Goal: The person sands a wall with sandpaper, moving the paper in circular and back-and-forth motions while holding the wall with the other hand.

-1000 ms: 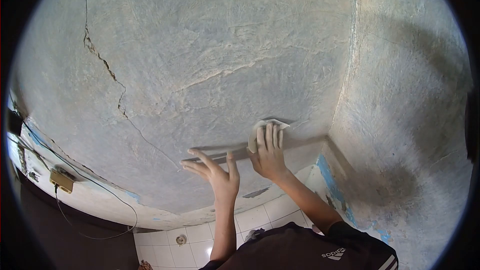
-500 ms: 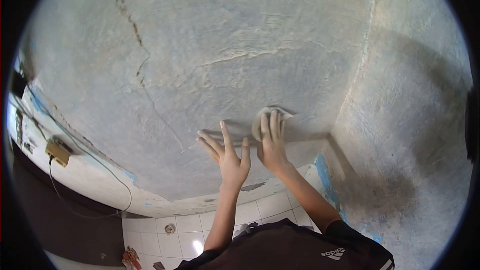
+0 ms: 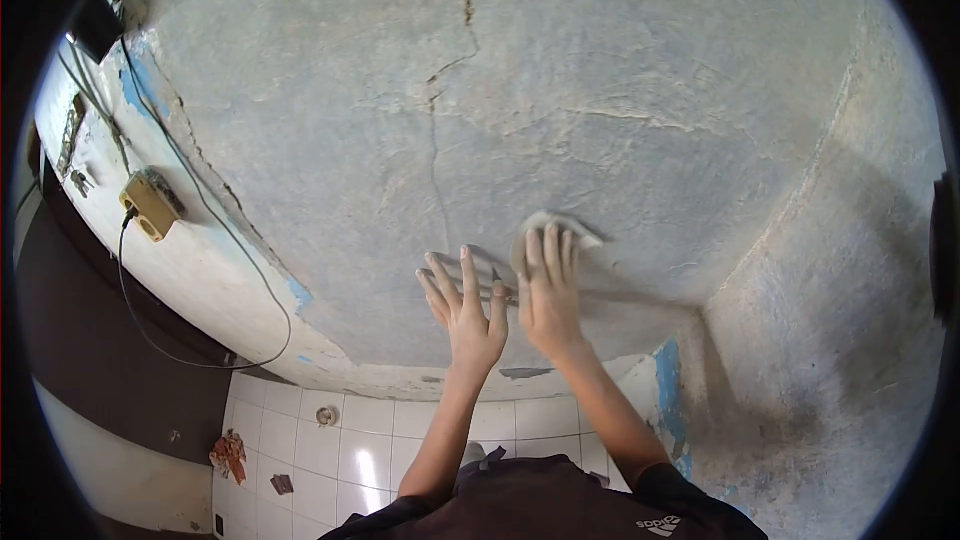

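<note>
My right hand [image 3: 549,290] presses a pale, thin sheet [image 3: 545,220] flat against the rough grey plaster wall [image 3: 330,160], fingers together over it. The sheet's curved upper edge and a pointed corner stick out past the fingertips; the rest is hidden under the hand. Close beside it on the left, my left hand [image 3: 470,315] is spread with its fingertips at the wall and holds nothing. A thin crack [image 3: 436,165] runs down the plaster to just above the left fingertips.
A side wall [image 3: 820,320] meets this one at a corner on the right, with peeling blue paint [image 3: 670,390] low down. At left, a yellowish socket block [image 3: 152,208] has a looping black cable [image 3: 288,325]. Below are white floor tiles [image 3: 365,415] and a crumpled reddish-brown thing [image 3: 228,455].
The view has swung left, so the wall crack and socket block appear farther right. My right hand has slid the sheet left along the wall, away from the corner. My left hand stays spread.
</note>
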Tool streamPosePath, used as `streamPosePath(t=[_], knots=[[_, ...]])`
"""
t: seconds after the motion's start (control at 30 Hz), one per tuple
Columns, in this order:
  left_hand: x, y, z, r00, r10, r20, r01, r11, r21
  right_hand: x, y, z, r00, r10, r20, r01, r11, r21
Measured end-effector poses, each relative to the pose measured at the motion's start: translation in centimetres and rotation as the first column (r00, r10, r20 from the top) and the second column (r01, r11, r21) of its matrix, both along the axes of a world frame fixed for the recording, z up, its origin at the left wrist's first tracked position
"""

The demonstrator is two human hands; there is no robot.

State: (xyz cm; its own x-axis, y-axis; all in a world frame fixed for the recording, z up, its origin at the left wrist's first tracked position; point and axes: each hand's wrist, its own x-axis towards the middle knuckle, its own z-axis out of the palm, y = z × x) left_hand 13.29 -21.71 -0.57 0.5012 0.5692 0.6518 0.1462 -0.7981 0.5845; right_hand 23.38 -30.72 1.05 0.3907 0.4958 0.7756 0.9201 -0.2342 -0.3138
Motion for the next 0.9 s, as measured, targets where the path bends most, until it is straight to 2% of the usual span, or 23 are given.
streamPosePath(t=[0.07, 0.17, 0.23, 0.33, 0.4, 0.43, 0.47, 0.5, 0.57, 0.6, 0.67, 0.77, 0.83, 0.9], knots=[[-1.2, 0.8, 0.6, 0.997, -0.001, -0.077, 0.0, 1.0, -0.014, 0.6, 0.6, 3.5, 0.994, -0.044, 0.101, 0.037, 0.997, 0.067], [-2.6, 2.9, 1.2, 0.999, 0.004, -0.044, -0.004, 1.0, -0.007, 0.6, 2.0, 7.4, 0.978, -0.131, 0.162, 0.11, 0.985, 0.135], [-3.7, 4.3, 1.8, 0.997, 0.011, -0.076, -0.011, 1.0, 0.0, -0.4, 3.9, 6.4, 0.973, -0.164, 0.161, 0.133, 0.973, 0.187], [-5.5, 6.9, 2.1, 0.994, 0.017, -0.111, -0.014, 1.0, 0.022, -4.2, 6.3, 1.6, 0.991, -0.088, 0.098, 0.087, 0.996, 0.01], [-6.7, 9.2, 2.4, 0.994, 0.01, -0.112, -0.005, 0.999, 0.047, -6.5, 8.0, 0.6, 0.998, -0.041, 0.055, 0.041, 0.999, 0.003], [-7.5, 10.3, 2.5, 0.994, 0.015, -0.109, -0.007, 0.998, 0.07, -7.9, 8.8, 1.4, 1.0, 0.007, 0.003, -0.007, 1.0, -0.003], [-8.5, 11.3, 2.5, 0.993, 0.017, -0.113, -0.007, 0.996, 0.089, -7.5, 9.5, 3.2, 0.995, -0.013, 0.101, 0.016, 1.0, -0.025], [-9.5, 12.2, 2.5, 0.992, 0.005, -0.123, 0.006, 0.996, 0.092, -7.4, 10.3, 5.2, 0.996, -0.026, 0.09, 0.028, 0.999, -0.021], [-10.7, 14.1, 2.7, 0.997, 0.021, -0.073, -0.015, 0.997, 0.081, -7.1, 12.0, 8.6, 0.978, -0.078, 0.194, 0.064, 0.995, 0.078], [-11.2, 15.0, 2.7, 0.998, 0.004, -0.068, 0.001, 0.997, 0.073, -7.5, 12.8, 9.4, 0.975, -0.093, 0.201, 0.08, 0.994, 0.07], [-12.4, 16.7, 2.3, 0.999, -0.015, -0.038, 0.019, 0.995, 0.102, -9.0, 14.6, 10.0, 0.979, -0.144, 0.145, 0.119, 0.978, 0.172], [-14.0, 19.1, 1.4, 0.99, 0.004, -0.141, 0.02, 0.986, 0.168, -11.0, 17.6, 2.9, 0.97, -0.21, 0.122, 0.196, 0.973, 0.123], [-14.3, 20.2, 0.6, 0.991, -0.049, -0.126, 0.074, 0.976, 0.203, -13.9, 18.5, -3.2, 0.98, -0.196, -0.031, 0.197, 0.98, 0.026], [-14.6, 20.6, 0.0, 0.99, -0.067, -0.123, 0.088, 0.981, 0.174, -15.4, 17.9, -6.8, 0.951, -0.284, -0.119, 0.287, 0.958, 0.007]])
